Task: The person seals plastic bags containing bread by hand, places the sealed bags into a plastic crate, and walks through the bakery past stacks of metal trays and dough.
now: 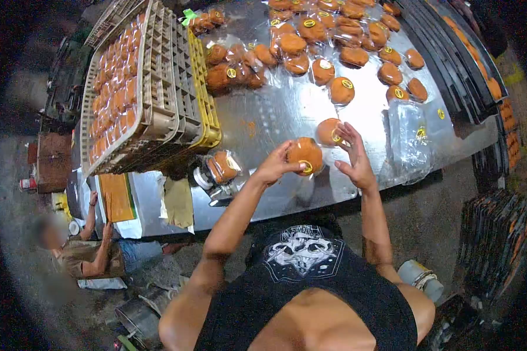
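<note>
My left hand (276, 165) grips a round brown bun (305, 153) with a yellow sticker, over the front part of the metal table (240, 114). To its right my right hand (355, 158) is spread, its fingers apart, beside a second stickered bun (328, 131) that lies on the table. A bagged bun (223, 166) rests on a small metal device (203, 177) left of my left hand. Several more buns (342, 90) lie farther back, many in clear plastic. Clear plastic bags (409, 137) lie to the right of my right hand.
Stacked crates (164, 111) of wrapped buns stand at the left of the table. Dark trays (445, 52) line the right side, with more stacked trays (492, 240) below. A co-worker (102, 257) is at the lower left, hands at an orange board (116, 198).
</note>
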Tool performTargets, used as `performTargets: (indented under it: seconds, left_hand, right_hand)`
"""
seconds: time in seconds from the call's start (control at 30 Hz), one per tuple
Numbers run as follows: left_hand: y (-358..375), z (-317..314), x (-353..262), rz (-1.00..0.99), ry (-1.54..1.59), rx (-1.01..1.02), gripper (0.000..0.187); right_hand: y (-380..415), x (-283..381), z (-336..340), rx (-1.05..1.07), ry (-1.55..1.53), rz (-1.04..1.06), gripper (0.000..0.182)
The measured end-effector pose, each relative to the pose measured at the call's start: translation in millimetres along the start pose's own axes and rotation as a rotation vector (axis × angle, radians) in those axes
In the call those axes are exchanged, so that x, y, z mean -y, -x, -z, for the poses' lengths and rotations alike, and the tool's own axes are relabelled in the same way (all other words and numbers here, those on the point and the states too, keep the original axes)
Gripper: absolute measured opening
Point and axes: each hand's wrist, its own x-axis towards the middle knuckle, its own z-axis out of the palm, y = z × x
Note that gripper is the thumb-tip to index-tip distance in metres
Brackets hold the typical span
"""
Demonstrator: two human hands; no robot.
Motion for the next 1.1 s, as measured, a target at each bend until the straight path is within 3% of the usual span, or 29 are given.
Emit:
performTargets:
  seconds: [0.03,0.07,0.17,0.2,0.23,0.27,0.37,0.4,0.53,0.63,0.77,0.9,0.93,1.03,1.07,1.1]
  left_hand:
    - [6,1,1,-0.017,-0.073,0.038,0.070]
    - [14,2,3,-0.032,-0.145,0.078,0.070]
    - [33,-10,3,0.046,-0.322,0.073,0.060]
    - [36,-10,8,0.049,-0.420,0.052,0.057]
    - [40,-11,12,0.051,-0.516,0.027,0.054]
    - [43,-15,16,-0.105,-0.494,0.006,0.042]
    - [68,-11,15,-0.056,-0.387,-0.210,0.043]
    - [77,-8,15,-0.097,-0.380,-0.294,0.041]
    - [110,15,10,-0.373,-0.660,-0.365,0.039]
    - [136,12,-3,-0.227,-0.906,-0.425,0.038]
    - [155,25,23,-0.466,-0.837,-0.562,0.026]
    - [176,44,31,-0.107,-0.429,-0.518,0.025]
    - [176,52,43,-0.246,-0.098,-0.445,0.024]
    - [181,62,40,-0.241,0.146,-0.524,0.026]
    - [183,63,33,-0.239,0.260,-0.489,0.030]
    - [185,62,25,-0.235,0.260,-0.528,0.030]
  right_hand:
    - [-3,16,-8,-0.021,-0.074,0.007,0.085]
    - [-7,31,-20,-0.039,0.119,0.071,0.056]
    - [-19,27,-51,0.255,0.674,0.411,0.025]
    - [-21,34,-66,0.202,0.486,0.280,0.020]
    - [-24,45,-82,0.153,0.296,0.150,0.017]
    - [-27,56,-93,0.110,0.107,0.018,0.015]
    - [-41,83,-98,-0.101,-0.029,0.012,0.021]
    - [-41,91,-96,-0.076,0.298,0.223,0.024]
    - [-12,95,-139,0.249,0.673,0.427,0.017]
    - [1,82,-172,0.368,0.718,0.495,0.011]
    - [7,72,-195,0.018,0.425,0.331,0.012]
    - [7,74,-197,-0.205,0.340,0.246,0.021]
    - [13,81,-202,-0.201,0.192,0.106,0.040]
    - [30,60,-200,0.248,0.283,-0.224,0.043]
    - [38,54,-209,0.294,0.373,-0.041,0.032]
    - [48,34,-219,0.205,0.278,-0.049,0.019]
